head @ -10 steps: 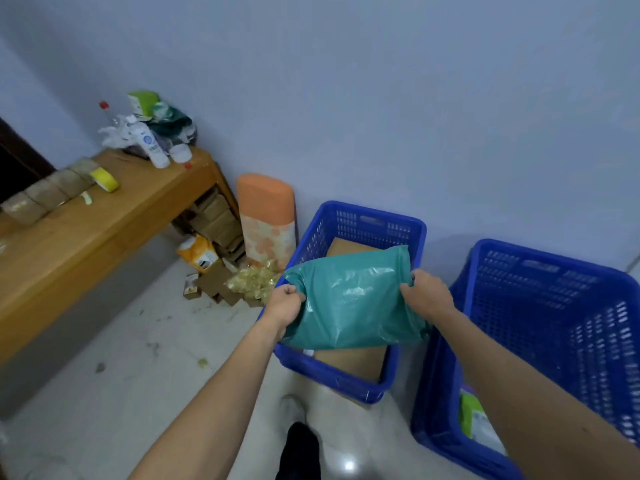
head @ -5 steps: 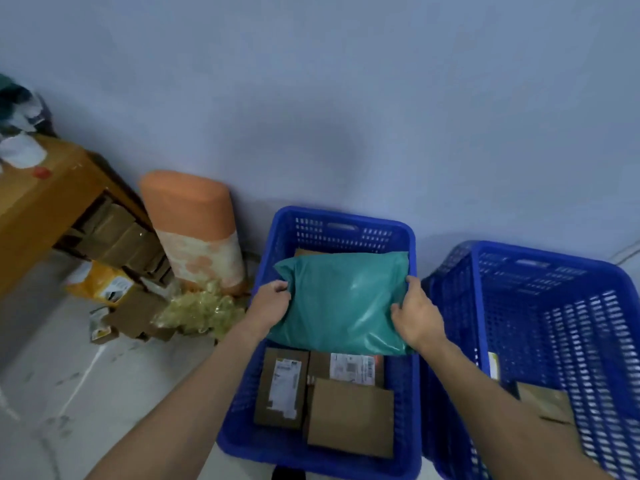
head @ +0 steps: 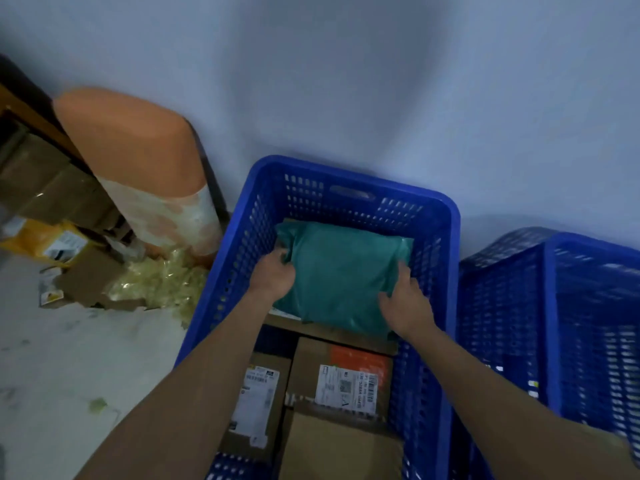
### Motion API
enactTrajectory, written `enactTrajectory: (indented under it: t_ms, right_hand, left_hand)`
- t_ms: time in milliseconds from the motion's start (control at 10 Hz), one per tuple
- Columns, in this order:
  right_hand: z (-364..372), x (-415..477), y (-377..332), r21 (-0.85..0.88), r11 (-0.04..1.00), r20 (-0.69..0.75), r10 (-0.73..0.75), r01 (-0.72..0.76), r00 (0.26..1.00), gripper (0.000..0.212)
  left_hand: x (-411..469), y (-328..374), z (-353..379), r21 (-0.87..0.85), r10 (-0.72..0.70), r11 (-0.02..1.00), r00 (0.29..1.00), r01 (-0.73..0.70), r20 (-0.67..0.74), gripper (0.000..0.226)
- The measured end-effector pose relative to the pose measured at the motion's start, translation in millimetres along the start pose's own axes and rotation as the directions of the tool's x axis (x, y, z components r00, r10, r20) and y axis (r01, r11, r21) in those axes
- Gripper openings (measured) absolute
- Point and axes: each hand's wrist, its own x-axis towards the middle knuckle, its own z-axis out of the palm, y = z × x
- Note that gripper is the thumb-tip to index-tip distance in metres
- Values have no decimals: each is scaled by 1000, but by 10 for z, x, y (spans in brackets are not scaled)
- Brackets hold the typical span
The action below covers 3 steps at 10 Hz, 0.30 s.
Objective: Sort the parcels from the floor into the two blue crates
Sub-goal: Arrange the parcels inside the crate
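Green parcel (head: 341, 271) sits inside the nearer blue crate (head: 446, 306), at centre frame, toward the crate's far end, lying over cardboard boxes (head: 332, 386) packed at the lower centre. Left hand (head: 273, 280) is closed on the parcel's left edge, fingers curled into the wrapping. Right hand (head: 403, 304) grips the parcel's lower right edge, fingers bent around it. Second blue crate (head: 554, 306) stands just beside, at the right of frame. Orange bundle (head: 138, 164) leans on the wall, upper left.

The right crate (head: 554, 323) is blurred and cut off at the frame's right edge, contents indiscernible.
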Motion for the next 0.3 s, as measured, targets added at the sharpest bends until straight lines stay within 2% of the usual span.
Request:
enactTrajectory:
  t_ms: [100, 200, 300]
  right_hand:
    - [82, 133, 16, -3, 997, 15, 72, -72, 997, 77]
    - [102, 142, -12, -13, 997, 10, 72, -72, 997, 74]
    - [58, 92, -51, -18, 998, 25, 68, -68, 997, 72]
  left_hand:
    - [267, -267, 93, 129, -34, 991, 999, 36, -15, 62]
    - [265, -329, 90, 198, -33, 980, 999, 37, -21, 70]
    - [77, -180, -4, 225, 13, 974, 999, -2, -48, 71]
